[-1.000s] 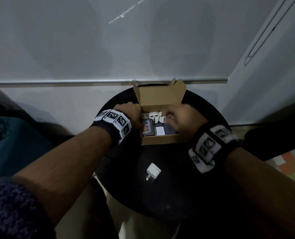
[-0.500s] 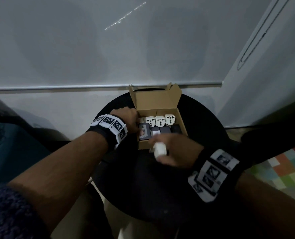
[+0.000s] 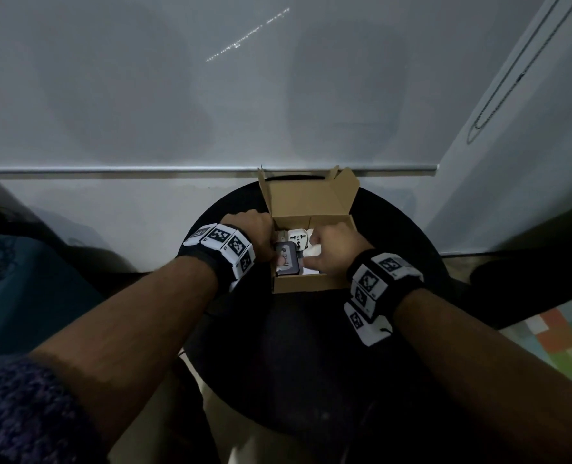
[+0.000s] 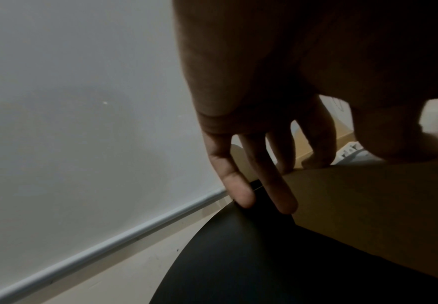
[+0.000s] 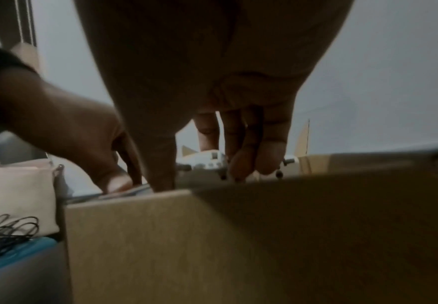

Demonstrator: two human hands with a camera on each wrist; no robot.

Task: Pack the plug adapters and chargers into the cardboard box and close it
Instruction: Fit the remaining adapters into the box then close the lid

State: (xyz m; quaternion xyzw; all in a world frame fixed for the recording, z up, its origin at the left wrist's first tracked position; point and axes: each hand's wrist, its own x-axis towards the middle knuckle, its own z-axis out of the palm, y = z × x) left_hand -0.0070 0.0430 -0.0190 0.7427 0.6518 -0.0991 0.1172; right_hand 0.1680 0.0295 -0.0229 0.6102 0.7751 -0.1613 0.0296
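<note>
A: From the head view, the box (image 3: 306, 283) sits on the round black table (image 3: 314, 363), toward twelve o'clock, its lid (image 3: 306, 199) standing up at the far side.

B: And the hands?

A: The left hand (image 3: 252, 234) is at the box's nine o'clock wall, thumb on the dark charger (image 3: 288, 262) inside. The right hand (image 3: 336, 251) is down in the box at three o'clock, fingers curled on a white charger (image 3: 312, 252). White adapters (image 3: 294, 237) line the far row.

B: What about the left wrist view?

A: The left hand (image 4: 277, 102) has fingers (image 4: 238, 193) straight and slightly apart: two run down outside the box wall (image 4: 368, 205) to the table (image 4: 264, 267), two go over its rim.

B: The right wrist view?

A: Close against the box front (image 5: 238, 246). The right hand (image 5: 212, 82) reaches in from above, fingertips (image 5: 269, 160) bunched together against something white (image 5: 207, 160); the grip itself I cannot tell here. The left hand (image 5: 77, 133) shows at nine o'clock, thumb pressed down inside. Further at nine o'clock, a pale bag (image 5: 17, 197) and black cable (image 5: 7, 232).
</note>
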